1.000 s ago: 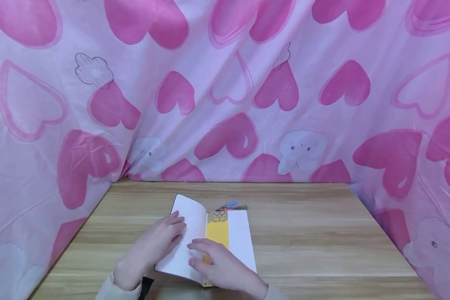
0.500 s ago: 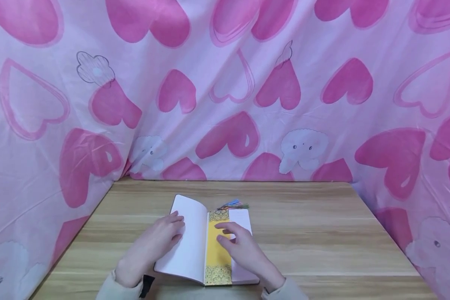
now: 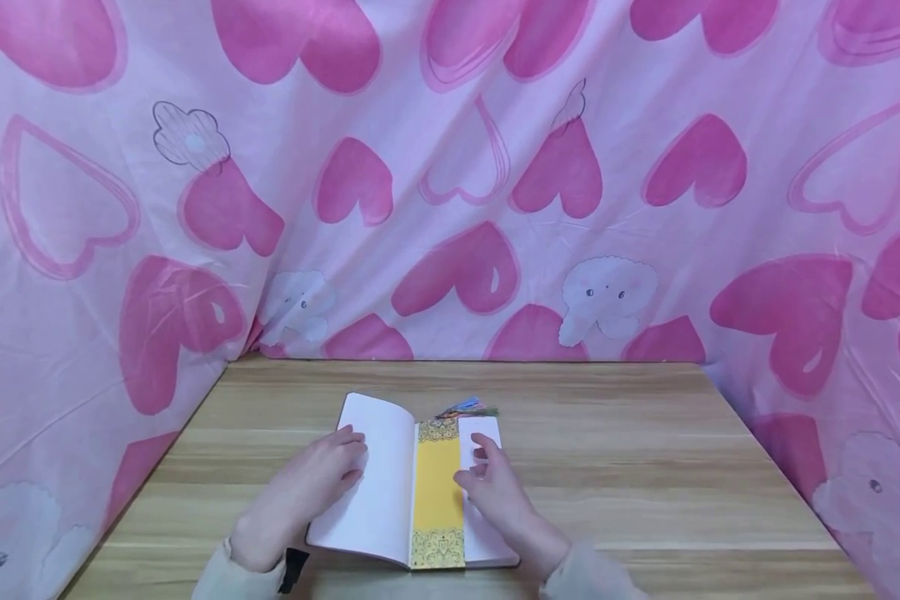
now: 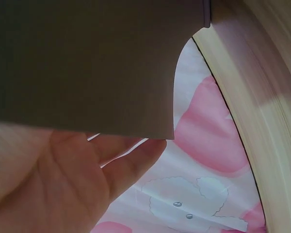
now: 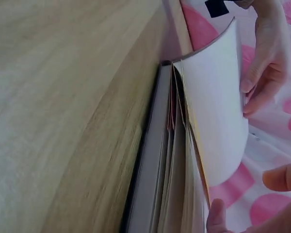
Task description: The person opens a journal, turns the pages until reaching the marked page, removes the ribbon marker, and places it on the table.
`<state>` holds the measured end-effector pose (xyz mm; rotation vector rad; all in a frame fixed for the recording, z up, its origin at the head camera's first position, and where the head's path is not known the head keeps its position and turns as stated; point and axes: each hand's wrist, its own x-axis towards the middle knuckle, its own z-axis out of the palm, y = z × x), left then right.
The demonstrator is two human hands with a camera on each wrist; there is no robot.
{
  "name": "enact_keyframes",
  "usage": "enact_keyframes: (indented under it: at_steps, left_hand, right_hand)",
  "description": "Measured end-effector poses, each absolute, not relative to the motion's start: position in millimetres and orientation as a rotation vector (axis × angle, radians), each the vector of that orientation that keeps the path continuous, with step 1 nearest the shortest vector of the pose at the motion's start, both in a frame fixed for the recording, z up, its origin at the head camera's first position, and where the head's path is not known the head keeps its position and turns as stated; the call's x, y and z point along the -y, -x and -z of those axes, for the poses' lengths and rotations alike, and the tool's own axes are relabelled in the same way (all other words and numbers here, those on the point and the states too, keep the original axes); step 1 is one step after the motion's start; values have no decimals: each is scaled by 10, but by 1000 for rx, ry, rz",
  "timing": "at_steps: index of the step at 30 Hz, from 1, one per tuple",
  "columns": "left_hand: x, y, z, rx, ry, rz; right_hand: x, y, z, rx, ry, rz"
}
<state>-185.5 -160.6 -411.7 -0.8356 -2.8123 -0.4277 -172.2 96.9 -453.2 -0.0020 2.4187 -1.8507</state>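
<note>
An open notebook (image 3: 378, 492) stands with its left side raised from the table. My left hand (image 3: 307, 483) holds that raised side by its outer edge; in the right wrist view the thumb and fingers of the left hand (image 5: 271, 68) meet there. A yellow bookmark (image 3: 438, 487) with black-and-gold patterned ends lies upright along the right page, beside the fold. Over the right page is my right hand (image 3: 502, 500), fingers loosely bent, thumb tip right at the bookmark's right edge. From the right wrist, the thumb and a finger show apart, with the bookmark's edge (image 5: 200, 160) close by.
Colored tassels (image 3: 467, 408) stick out past the notebook's top edge. The wooden table (image 3: 645, 467) extends around the notebook. Pink heart-printed cloth (image 3: 450, 167) hangs behind and along both sides. Several layered pages (image 5: 179, 194) show at the notebook's edge.
My right hand has moved rightward from the left page across the bookmark to its right edge, uncovering the yellow strip. The left hand stays at the raised side.
</note>
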Motion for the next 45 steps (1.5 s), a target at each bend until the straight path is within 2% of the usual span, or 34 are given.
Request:
enact_keyframes:
  at_steps: [6, 16, 31, 45]
  left_hand:
    - [1618, 1851, 4107, 2844, 810, 421]
    - [1622, 1840, 4095, 2873, 778, 419]
    - [1604, 1844, 4095, 2887, 767, 418]
    - [1607, 1833, 4109, 2870, 770, 398]
  right_hand:
    - [-929, 1781, 4533, -2293, -185, 1849]
    - [-800, 1882, 4538, -2211, -266, 1831]
    - [-763, 1957, 4563, -2131, -243, 1941]
    - [-950, 2023, 4408, -2099, -265, 1965]
